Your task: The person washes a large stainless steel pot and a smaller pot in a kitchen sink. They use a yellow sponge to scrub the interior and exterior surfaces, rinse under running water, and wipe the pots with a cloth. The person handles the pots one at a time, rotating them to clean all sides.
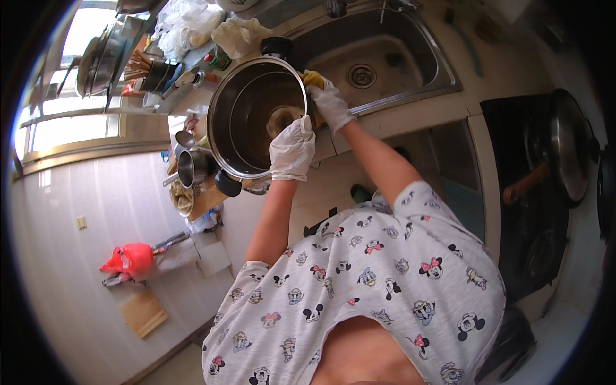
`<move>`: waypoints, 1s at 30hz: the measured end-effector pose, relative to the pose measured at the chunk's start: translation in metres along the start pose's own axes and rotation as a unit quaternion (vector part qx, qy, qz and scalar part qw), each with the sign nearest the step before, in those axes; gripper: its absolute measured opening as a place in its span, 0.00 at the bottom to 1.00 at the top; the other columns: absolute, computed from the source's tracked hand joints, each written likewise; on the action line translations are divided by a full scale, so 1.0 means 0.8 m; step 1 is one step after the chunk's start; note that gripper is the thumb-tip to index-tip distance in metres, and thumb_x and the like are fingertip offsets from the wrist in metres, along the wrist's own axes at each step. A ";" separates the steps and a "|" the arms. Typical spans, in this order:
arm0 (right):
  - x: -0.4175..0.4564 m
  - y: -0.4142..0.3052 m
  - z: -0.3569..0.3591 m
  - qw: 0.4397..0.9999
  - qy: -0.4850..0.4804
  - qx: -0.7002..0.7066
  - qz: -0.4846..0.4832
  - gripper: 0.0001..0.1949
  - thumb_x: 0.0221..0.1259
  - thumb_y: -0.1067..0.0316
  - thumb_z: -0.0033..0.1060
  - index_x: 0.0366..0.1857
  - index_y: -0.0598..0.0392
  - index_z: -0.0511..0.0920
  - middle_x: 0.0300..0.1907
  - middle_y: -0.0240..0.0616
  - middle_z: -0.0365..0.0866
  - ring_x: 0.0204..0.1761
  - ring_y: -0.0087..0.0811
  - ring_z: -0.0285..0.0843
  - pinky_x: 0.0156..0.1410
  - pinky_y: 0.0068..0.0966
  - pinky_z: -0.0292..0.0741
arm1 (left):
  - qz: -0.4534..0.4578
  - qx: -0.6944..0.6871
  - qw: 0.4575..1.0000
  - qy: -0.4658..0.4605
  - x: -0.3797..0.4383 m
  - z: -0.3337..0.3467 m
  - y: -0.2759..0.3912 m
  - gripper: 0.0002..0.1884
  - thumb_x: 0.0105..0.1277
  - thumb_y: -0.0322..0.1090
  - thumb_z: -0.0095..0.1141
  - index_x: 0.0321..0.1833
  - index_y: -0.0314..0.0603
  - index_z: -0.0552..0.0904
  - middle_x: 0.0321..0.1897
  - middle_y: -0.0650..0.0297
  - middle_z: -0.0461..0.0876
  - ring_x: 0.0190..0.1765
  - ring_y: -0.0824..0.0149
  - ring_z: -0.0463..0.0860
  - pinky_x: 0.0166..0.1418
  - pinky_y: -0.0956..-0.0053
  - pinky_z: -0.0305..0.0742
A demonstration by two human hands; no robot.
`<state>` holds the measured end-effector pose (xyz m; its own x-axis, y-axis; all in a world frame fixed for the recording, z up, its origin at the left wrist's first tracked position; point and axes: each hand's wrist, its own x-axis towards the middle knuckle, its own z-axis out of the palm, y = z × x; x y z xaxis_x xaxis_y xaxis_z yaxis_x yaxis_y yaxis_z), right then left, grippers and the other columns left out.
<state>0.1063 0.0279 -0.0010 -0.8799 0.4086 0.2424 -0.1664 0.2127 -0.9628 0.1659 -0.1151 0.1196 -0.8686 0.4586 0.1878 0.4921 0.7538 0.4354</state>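
A large stainless steel pot (245, 120) with two black side handles is tilted so that its open mouth faces me. Inside, its bottom shows a brownish reflection or a little liquid; I cannot tell which. My left hand (292, 149), in a thin white glove, grips the near rim of the pot. My right hand (331, 102), gloved likewise, holds a yellow sponge or cloth (314, 78) by the pot's outer right side. Whether the sponge touches the wall is hard to tell. Behind the right hand lies a stainless steel sink (404, 62) with a round drain (362, 76).
A dark cooktop (524, 231) with a lidded pan (570, 149) stands at the right. Left of the pot are a small saucepan (186, 168) and a ladle (184, 138). Plastic bags (187, 29) and a chopstick holder (161, 74) crowd the counter by the window.
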 end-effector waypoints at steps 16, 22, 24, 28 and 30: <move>0.055 -0.014 0.009 0.944 -0.074 0.293 0.132 0.16 0.69 0.64 0.62 0.57 0.56 0.81 0.49 0.40 0.88 0.51 0.34 0.84 0.59 0.29 0.77 | -0.122 0.088 0.984 0.099 0.073 0.046 0.032 0.16 0.78 0.45 0.47 0.44 0.41 0.82 0.28 0.45 0.84 0.35 0.39 0.84 0.37 0.47 0.78; 0.010 0.031 -0.004 0.910 -0.167 0.004 0.380 0.17 0.70 0.58 0.61 0.55 0.56 0.81 0.53 0.48 0.86 0.55 0.41 0.85 0.60 0.34 0.78 | -0.182 0.154 0.971 0.027 0.110 0.031 0.059 0.13 0.76 0.38 0.45 0.49 0.35 0.78 0.35 0.41 0.85 0.37 0.38 0.85 0.42 0.48 0.80; -0.030 0.012 0.007 0.947 -0.044 0.155 0.279 0.21 0.70 0.53 0.60 0.56 0.57 0.79 0.56 0.53 0.83 0.56 0.48 0.83 0.61 0.37 0.78 | -0.276 0.136 0.952 0.008 0.143 0.030 0.064 0.18 0.76 0.44 0.43 0.51 0.37 0.79 0.39 0.39 0.85 0.43 0.36 0.84 0.48 0.47 0.79; 0.015 0.002 -0.004 0.977 -0.124 0.126 0.120 0.24 0.70 0.52 0.60 0.62 0.55 0.76 0.58 0.48 0.82 0.59 0.46 0.82 0.65 0.35 0.76 | -0.275 0.128 0.953 0.014 0.138 0.043 0.059 0.20 0.77 0.44 0.44 0.55 0.32 0.79 0.39 0.36 0.85 0.44 0.35 0.84 0.48 0.46 0.78; 0.062 -0.023 -0.007 0.960 -0.197 0.069 0.187 0.22 0.70 0.56 0.61 0.63 0.55 0.76 0.60 0.43 0.82 0.59 0.38 0.81 0.65 0.32 0.75 | -0.223 0.131 0.965 0.030 0.107 0.043 0.064 0.18 0.75 0.39 0.48 0.56 0.29 0.78 0.34 0.37 0.84 0.38 0.35 0.84 0.42 0.47 0.79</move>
<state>0.0683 0.0495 0.0295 -0.9851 0.0607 -0.1610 0.1604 -0.0151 -0.9869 0.1186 -0.0214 0.1277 -0.9954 0.0389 0.0870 0.0594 0.9670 0.2478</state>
